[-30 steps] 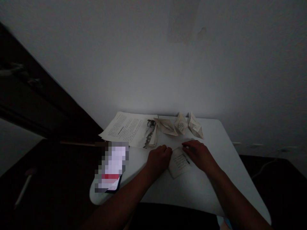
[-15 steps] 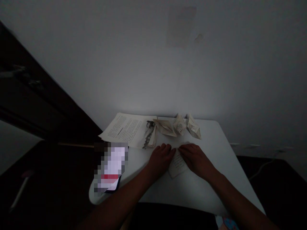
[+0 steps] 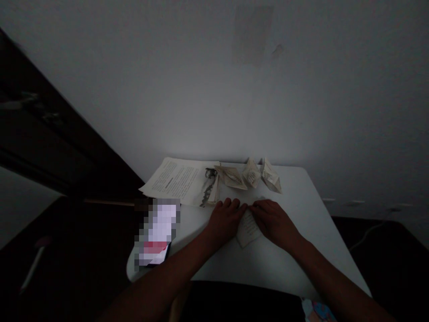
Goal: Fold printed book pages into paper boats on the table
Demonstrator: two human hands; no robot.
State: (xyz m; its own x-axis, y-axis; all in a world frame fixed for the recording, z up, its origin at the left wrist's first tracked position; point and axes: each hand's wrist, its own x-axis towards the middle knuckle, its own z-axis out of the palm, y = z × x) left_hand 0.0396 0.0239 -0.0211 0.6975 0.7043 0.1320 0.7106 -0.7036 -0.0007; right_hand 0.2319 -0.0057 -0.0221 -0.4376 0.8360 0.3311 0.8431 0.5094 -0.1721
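A small sheet of printed paper [image 3: 247, 231] lies on the white table [image 3: 301, 250], partly folded. My left hand [image 3: 225, 220] presses on its left side, fingers stretched flat. My right hand [image 3: 273, 221] lies on its right side, fingers flat too, and the fingertips of both hands nearly meet over the paper's top edge. Most of the sheet is hidden under my hands.
Three folded paper pieces [image 3: 250, 175] stand at the table's back edge. An open stack of printed pages [image 3: 182, 181] lies at the back left. A phone with a lit screen [image 3: 157, 233] sits at the front left corner. A pale wall rises behind; the surroundings are dark.
My hands have come together over the small sheet, covering more of it. The sheet's visible part has narrowed, as if folded over.
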